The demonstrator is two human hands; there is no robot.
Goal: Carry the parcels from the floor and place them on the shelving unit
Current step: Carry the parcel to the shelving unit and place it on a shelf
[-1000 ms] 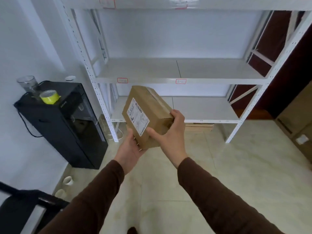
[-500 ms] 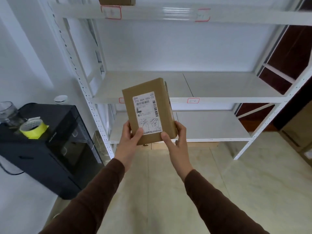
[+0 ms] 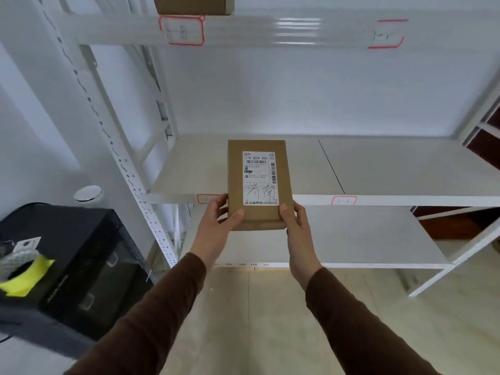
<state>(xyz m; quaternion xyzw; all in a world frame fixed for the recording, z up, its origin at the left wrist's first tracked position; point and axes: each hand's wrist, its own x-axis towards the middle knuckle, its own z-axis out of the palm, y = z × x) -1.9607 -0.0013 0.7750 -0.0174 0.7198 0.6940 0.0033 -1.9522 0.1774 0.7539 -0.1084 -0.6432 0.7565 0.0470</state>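
A brown cardboard parcel [image 3: 235, 182] with a white shipping label facing up is held flat in front of me. My left hand [image 3: 216, 223] grips its near left corner and my right hand [image 3: 295, 226] grips its near right corner. The parcel's far part reaches over the front edge of the middle board of the white shelving unit [image 3: 392, 169]; whether it touches the board I cannot tell. Another brown parcel [image 3: 192, 5] rests on the upper shelf at the top of the view.
A lower shelf board [image 3: 365, 239] lies under the middle one. The rack's perforated left post [image 3: 130, 180] stands near my left hand. A black cabinet [image 3: 75, 266] at the left carries a yellow tape roll [image 3: 24, 272]. Beige tiled floor [image 3: 270, 320] lies below.
I have come closer to the shelving unit. The parcel went from tilted to flat with its label up, and moved forward over the middle shelf's front edge.
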